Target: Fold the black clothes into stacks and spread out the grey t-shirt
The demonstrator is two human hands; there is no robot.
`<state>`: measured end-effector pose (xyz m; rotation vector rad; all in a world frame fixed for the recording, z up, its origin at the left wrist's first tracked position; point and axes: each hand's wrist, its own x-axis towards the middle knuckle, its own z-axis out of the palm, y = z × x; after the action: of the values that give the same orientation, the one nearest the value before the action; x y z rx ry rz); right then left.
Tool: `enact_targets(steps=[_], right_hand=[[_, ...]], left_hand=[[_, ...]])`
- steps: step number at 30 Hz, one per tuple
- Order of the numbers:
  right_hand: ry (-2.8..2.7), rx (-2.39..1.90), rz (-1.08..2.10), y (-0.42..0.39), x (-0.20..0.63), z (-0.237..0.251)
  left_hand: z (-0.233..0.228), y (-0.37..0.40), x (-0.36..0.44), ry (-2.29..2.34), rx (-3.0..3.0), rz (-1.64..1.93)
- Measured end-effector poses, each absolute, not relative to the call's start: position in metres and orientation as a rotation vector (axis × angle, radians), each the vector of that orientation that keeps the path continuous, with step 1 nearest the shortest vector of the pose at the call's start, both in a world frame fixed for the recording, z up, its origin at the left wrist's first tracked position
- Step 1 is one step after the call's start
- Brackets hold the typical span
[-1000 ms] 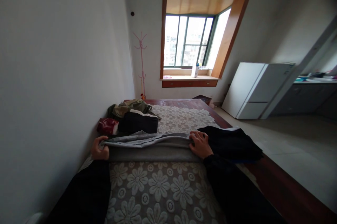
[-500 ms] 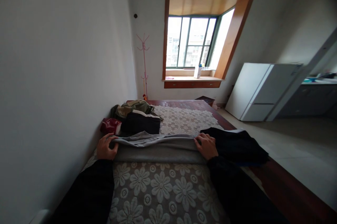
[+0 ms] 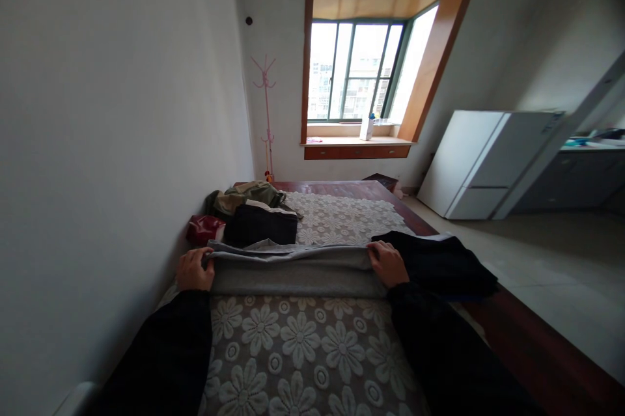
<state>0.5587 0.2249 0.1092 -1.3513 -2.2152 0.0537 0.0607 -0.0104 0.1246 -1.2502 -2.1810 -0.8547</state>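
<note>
A grey garment (image 3: 297,278), folded into a long band, lies across the lace tablecloth (image 3: 300,338); its exact kind does not show. My left hand (image 3: 195,269) pinches its left end, and my right hand (image 3: 388,263) grips the upper edge at the right end. Between the hands the top layer is drawn fairly straight, with some creases toward the left. Just right of my right hand sits a stack of folded dark clothes (image 3: 439,266). Beyond the grey garment lies a folded black garment (image 3: 261,224).
An olive-green cloth item (image 3: 249,196) and a dark red shiny item (image 3: 205,229) lie by the left wall (image 3: 122,142). The wooden table's edge (image 3: 537,338) runs along the right. Farther off stand a pink coat rack (image 3: 267,110) and a white fridge (image 3: 483,165).
My right hand has shifted slightly right and the garment's upper edge looks straighter. My left hand keeps its hold. The whole view has tilted a little.
</note>
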Motion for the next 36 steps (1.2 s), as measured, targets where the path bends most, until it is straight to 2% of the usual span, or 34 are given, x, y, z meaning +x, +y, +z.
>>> enact_targets(steps=[5, 12, 17, 21, 23, 27, 33, 36], right_hand=[[-2.130, -1.242, 0.142, 0.217, 0.563, 0.128], [-2.323, -0.915, 0.390, 0.157, 0.609, 0.201], [-2.578, -0.942, 0.782, 0.100, 0.655, 0.233], [-2.766, -1.126, 1.194, 0.074, 0.670, 0.234], [-2.775, -1.136, 1.255, 0.078, 0.664, 0.230], [-2.710, -1.004, 0.921, 0.125, 0.621, 0.214], [-2.741, -1.284, -0.034, 0.202, 0.548, 0.177], [-2.835, -1.334, -0.154, 0.217, 0.536, 0.165]], left_hand=[[0.144, -0.010, 0.071, -2.221, -1.283, -0.946], [0.197, -0.062, 0.087, -2.306, -1.249, -1.083], [0.207, -0.134, 0.088, -2.396, -1.257, -0.839], [0.190, -0.174, 0.076, -2.729, -1.407, -0.455], [0.182, -0.174, 0.072, -2.777, -1.476, -0.370], [0.181, -0.120, 0.080, -2.718, -1.579, -0.544], [0.180, -0.009, 0.093, -2.674, -1.464, -0.713], [0.173, 0.012, 0.085, -2.691, -1.417, -0.700]])
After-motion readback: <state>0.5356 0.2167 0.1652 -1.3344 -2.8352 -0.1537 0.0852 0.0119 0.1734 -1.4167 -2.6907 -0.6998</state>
